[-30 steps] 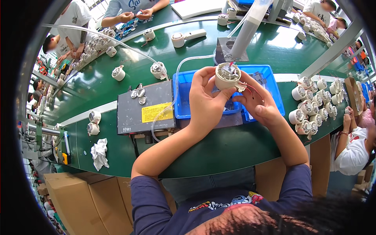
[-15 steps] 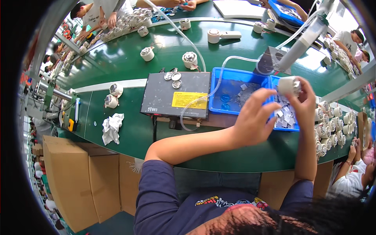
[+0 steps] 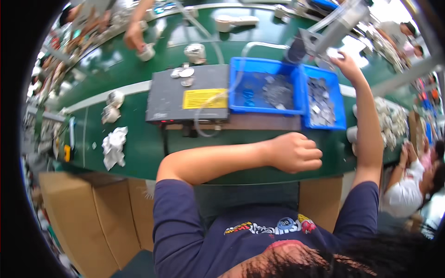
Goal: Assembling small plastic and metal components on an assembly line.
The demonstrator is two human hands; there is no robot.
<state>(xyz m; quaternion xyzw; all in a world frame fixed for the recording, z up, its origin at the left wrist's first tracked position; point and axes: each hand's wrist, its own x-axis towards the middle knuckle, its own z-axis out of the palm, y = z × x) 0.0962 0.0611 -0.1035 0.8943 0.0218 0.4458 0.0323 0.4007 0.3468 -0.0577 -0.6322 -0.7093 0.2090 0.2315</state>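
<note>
My left hand (image 3: 296, 152) is closed in a fist over the green table, just in front of the blue trays. Its fingers curl out of sight, so anything inside is hidden. My right arm stretches away past the right tray, with my right hand (image 3: 346, 65) close to a dark metal plate (image 3: 301, 46) on a slanted pole. Blur smears its fingertips, and a greyish shape beside them cannot be made out. The wide blue tray (image 3: 266, 111) holds dark and grey bits. Small silvery square pieces (image 3: 320, 99) lie in the narrower blue tray (image 3: 340, 118).
A dark grey control box (image 3: 162, 92) with round metal discs (image 3: 187, 72) on top stands left of the trays. Crumpled white cloth (image 3: 114, 147) lies farther left. White round parts (image 3: 387, 118) crowd the right side. A co-worker's hand (image 3: 134, 39) touches a white part (image 3: 146, 52).
My left hand has drawn back from the trays and closed. My right hand has moved farther away; the white round part no longer shows in it. A co-worker's hand has reached in at far left.
</note>
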